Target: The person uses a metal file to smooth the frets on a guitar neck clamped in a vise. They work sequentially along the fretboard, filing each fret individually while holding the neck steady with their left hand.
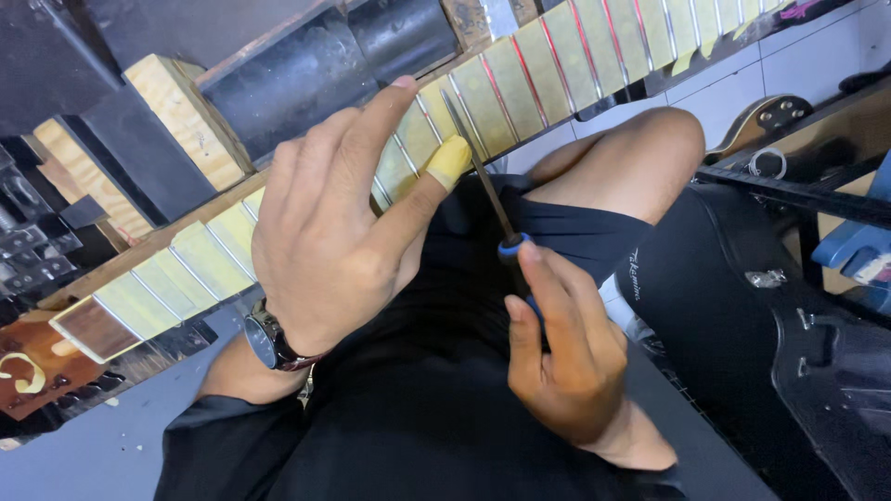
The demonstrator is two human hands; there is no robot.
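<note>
Nearest the camera, a black shirt fills the bottom of the view, with the person's two bare forearms rising out of it. At far left a dark guitar headstock with a pale inlay and tuning machines sits at the near end of a guitar neck, which runs diagonally up to the far right; its fingerboard is covered with yellowish masking tape between the bare metal frets, some edged in red farther along. Behind the neck, to the left, wooden blocks and dark padded supports hold it up. The left hand, with a dark wristwatch on its wrist, lies over the middle of the neck, fingers spread fairly wide; the index finger stretches along the taped board and the thumb, capped with yellow tape, presses at the near edge of the neck. Just right of that thumb a slim metal file slants across a fret, its tip touching the fingerboard. The right hand pinches the file's blue-and-black handle between thumb and fingertips, the other fingers curled in. Farther right a bare knee in black shorts shows, then a black guitar case with metal latches, and a second guitar body lies on the tiled floor at the far right.
</note>
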